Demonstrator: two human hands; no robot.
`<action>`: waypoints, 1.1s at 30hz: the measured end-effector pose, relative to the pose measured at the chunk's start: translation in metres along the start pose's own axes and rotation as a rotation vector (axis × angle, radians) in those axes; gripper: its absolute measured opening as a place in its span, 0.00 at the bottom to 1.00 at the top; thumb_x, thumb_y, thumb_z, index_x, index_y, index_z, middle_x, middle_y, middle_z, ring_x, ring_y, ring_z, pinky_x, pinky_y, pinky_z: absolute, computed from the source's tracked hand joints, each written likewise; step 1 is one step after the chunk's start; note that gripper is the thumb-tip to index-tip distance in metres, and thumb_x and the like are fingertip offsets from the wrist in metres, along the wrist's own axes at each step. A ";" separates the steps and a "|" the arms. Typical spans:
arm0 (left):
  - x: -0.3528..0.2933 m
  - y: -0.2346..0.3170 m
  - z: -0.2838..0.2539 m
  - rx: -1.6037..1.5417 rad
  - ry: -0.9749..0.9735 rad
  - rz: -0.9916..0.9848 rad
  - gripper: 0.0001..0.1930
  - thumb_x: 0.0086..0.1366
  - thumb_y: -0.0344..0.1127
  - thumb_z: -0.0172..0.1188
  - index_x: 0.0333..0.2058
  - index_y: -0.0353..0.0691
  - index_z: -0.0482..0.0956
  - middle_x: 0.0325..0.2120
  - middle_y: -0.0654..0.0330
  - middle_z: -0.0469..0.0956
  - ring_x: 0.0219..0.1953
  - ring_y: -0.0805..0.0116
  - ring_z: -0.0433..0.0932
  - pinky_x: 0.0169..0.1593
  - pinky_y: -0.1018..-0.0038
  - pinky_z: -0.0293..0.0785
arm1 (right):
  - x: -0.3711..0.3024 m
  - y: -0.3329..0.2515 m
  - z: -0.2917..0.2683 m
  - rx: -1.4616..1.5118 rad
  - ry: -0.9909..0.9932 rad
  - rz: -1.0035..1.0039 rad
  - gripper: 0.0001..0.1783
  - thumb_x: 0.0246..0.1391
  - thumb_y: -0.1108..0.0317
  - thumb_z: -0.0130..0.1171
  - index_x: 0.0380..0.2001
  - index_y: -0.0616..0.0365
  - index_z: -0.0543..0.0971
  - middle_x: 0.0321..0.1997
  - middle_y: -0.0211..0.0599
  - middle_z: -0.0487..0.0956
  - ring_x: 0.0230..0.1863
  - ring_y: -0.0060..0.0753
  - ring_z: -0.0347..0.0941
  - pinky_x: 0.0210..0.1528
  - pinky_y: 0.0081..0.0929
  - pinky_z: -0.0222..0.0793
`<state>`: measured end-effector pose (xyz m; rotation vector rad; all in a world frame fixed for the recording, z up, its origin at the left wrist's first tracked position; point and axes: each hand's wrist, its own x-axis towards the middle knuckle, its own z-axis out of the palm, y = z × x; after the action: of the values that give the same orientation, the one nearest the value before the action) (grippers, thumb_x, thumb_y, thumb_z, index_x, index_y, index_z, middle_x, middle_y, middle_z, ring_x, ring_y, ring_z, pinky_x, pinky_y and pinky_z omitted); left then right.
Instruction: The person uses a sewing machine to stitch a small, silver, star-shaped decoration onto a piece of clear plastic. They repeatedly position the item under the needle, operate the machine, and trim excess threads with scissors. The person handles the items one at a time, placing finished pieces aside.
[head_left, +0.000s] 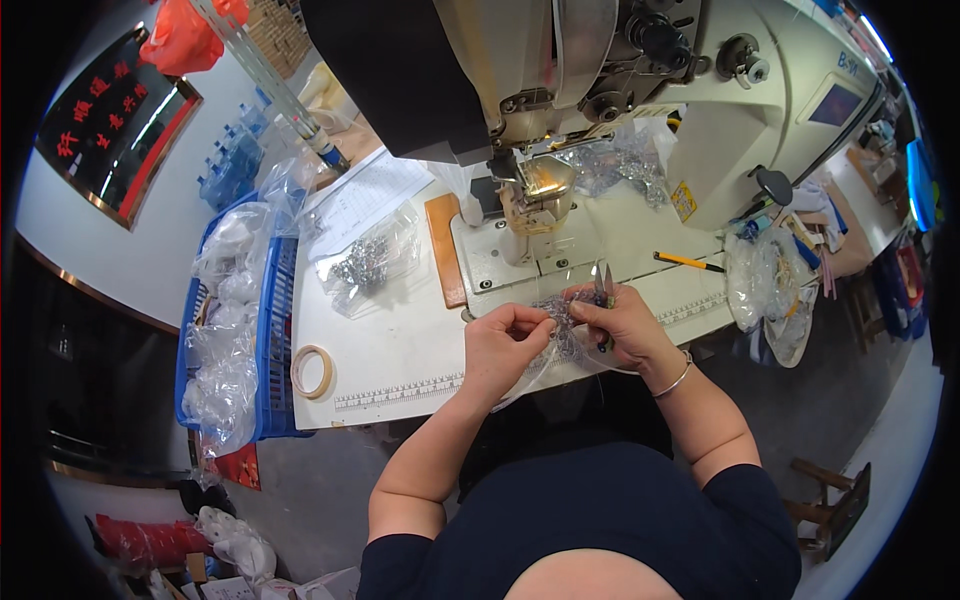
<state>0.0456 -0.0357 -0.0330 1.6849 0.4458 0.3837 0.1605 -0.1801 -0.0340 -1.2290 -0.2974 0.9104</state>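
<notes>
My left hand (505, 345) is at the front edge of the sewing table, thumb and fingertips pinched together. At its fingertips is a translucent, grey-flecked bundle (560, 318), crumpled between my two hands; exactly what it is made of I cannot make out. My right hand (622, 325) is closed around a pair of small scissors (603, 287), blades pointing up and away from me, and its thumb presses near the bundle. Just beyond my hands stands the sewing machine (536, 195), with its metal plate (500, 262) and an orange-brown strip (446, 250) alongside.
A clear bag of small grey pieces (362, 265) and a tape roll (312, 371) lie on the left of the table (340, 330). Left of it stands a blue basket (275, 340) filled with plastic bags. To the right are a yellow pencil (690, 262) and more plastic bags (765, 280).
</notes>
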 end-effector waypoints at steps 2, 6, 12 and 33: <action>0.000 0.000 0.000 -0.004 0.002 -0.003 0.06 0.53 0.27 0.64 0.29 0.32 0.79 0.23 0.62 0.78 0.24 0.82 0.74 0.30 0.86 0.72 | 0.000 0.001 -0.001 -0.009 0.006 -0.001 0.14 0.47 0.70 0.63 0.39 0.63 0.78 0.25 0.32 0.78 0.17 0.12 0.63 0.18 0.10 0.58; -0.001 0.002 0.000 -0.005 0.010 -0.004 0.06 0.52 0.27 0.64 0.29 0.32 0.79 0.22 0.62 0.78 0.24 0.82 0.74 0.30 0.85 0.72 | 0.000 0.000 0.000 -0.002 -0.008 0.007 0.14 0.48 0.69 0.63 0.39 0.63 0.78 0.25 0.31 0.78 0.17 0.13 0.64 0.18 0.10 0.58; -0.001 0.000 0.002 0.003 0.036 -0.021 0.06 0.52 0.27 0.64 0.29 0.32 0.79 0.22 0.62 0.78 0.23 0.82 0.74 0.30 0.85 0.71 | 0.003 0.005 -0.005 0.027 -0.063 0.005 0.16 0.50 0.65 0.61 0.41 0.63 0.77 0.30 0.33 0.77 0.22 0.15 0.68 0.18 0.11 0.57; 0.000 -0.023 0.009 -0.098 0.079 -0.056 0.07 0.52 0.28 0.65 0.29 0.33 0.78 0.21 0.62 0.78 0.24 0.81 0.74 0.31 0.84 0.72 | -0.001 0.022 0.006 0.112 0.052 -0.041 0.21 0.45 0.75 0.63 0.45 0.67 0.72 0.16 0.17 0.66 0.16 0.10 0.57 0.18 0.11 0.51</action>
<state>0.0480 -0.0403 -0.0573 1.5625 0.5236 0.4254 0.1468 -0.1760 -0.0515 -1.1375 -0.2264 0.8473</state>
